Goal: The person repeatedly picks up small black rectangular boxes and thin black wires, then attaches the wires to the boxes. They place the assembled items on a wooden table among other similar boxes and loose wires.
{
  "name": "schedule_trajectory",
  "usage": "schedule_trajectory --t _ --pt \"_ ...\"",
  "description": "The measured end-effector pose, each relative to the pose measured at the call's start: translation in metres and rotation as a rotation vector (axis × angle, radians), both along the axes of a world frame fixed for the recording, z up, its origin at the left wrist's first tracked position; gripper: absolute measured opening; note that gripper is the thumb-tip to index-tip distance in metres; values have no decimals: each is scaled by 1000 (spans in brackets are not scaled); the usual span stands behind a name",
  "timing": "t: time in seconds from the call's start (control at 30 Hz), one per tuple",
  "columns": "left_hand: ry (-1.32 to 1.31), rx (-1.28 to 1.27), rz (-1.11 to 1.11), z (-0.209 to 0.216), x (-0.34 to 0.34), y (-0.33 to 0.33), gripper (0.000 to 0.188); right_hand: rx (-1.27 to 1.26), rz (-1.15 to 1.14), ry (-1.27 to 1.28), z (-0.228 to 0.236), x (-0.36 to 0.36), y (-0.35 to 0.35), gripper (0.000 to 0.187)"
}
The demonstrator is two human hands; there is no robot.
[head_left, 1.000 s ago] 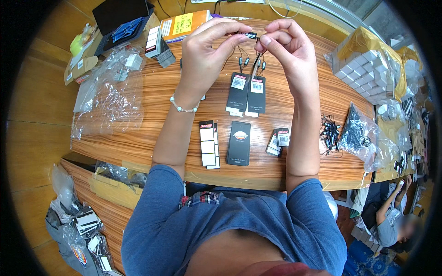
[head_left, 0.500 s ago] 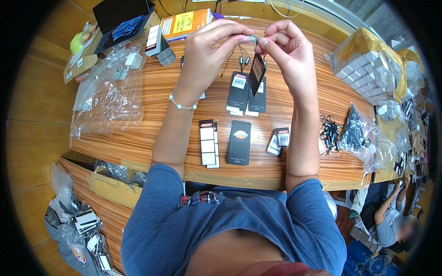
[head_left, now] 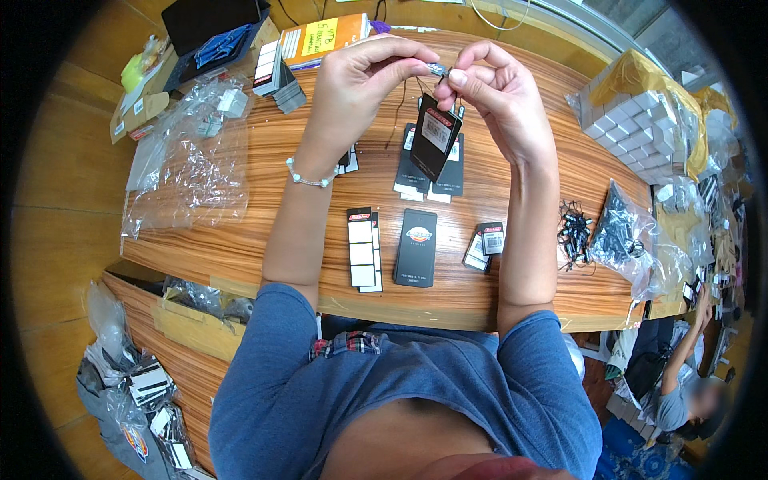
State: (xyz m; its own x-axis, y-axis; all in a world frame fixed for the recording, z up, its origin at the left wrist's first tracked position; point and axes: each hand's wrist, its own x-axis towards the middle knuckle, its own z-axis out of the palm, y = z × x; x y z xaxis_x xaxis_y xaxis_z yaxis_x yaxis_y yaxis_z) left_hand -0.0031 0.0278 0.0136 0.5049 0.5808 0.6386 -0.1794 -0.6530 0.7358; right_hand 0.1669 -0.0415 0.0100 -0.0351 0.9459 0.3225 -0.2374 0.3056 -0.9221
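Black tag (head_left: 436, 142) hangs over striped table (head_left: 472, 300), panelling (head_left: 300, 16) beyond.

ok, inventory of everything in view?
Small piece: 1, greyish, upper centre
Raised tag: 1, black, below it
Flat tags: 2+, black, table centre
Panelled strips: 2+, black and white, table front
Logo tags: stack, black, beside strips
Small tags: 2+, black, front right
Corded pile: 1, black, right
Clear bag: 1, black contents, right
Boxes: many, white, upper right
Plastic sheet: 1, clear, left
Table: 1, brown, centre
Other clutter: uncountable, mixed, around edges
Another person: 1, grey top, lower right
Left hand, right hand: 2, upper centre
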Motion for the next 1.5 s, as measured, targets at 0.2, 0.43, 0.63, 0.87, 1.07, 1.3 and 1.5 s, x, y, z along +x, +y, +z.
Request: schedule_trajectory --t 0.2,0.43,0.63,0.87,1.07,1.3,1.5 --pt "31 -24 -32 2 -4 1 14 32 36 24 -2 -4 1 11" --pt "34 17 -36 2 -5 2 14 18 112 140 -3 -6 2 9" --pt "-28 -44 -52 2 -1 -3 13 33 159 184 -6 -6 4 9" --pt "-62 -29 -71 4 -2 -8 14 21 217 253 -7 -10 6 15" --pt "-8 64 51 -3 7 -1 11 27 198 222 -10 -10 7 22" --pt "51 -16 34 -26 25 0 38 33 152 506 -26 7 25 25" --pt "-25 -246 -114 -40 42 -2 27 2 137 724 -38 20 35 17"
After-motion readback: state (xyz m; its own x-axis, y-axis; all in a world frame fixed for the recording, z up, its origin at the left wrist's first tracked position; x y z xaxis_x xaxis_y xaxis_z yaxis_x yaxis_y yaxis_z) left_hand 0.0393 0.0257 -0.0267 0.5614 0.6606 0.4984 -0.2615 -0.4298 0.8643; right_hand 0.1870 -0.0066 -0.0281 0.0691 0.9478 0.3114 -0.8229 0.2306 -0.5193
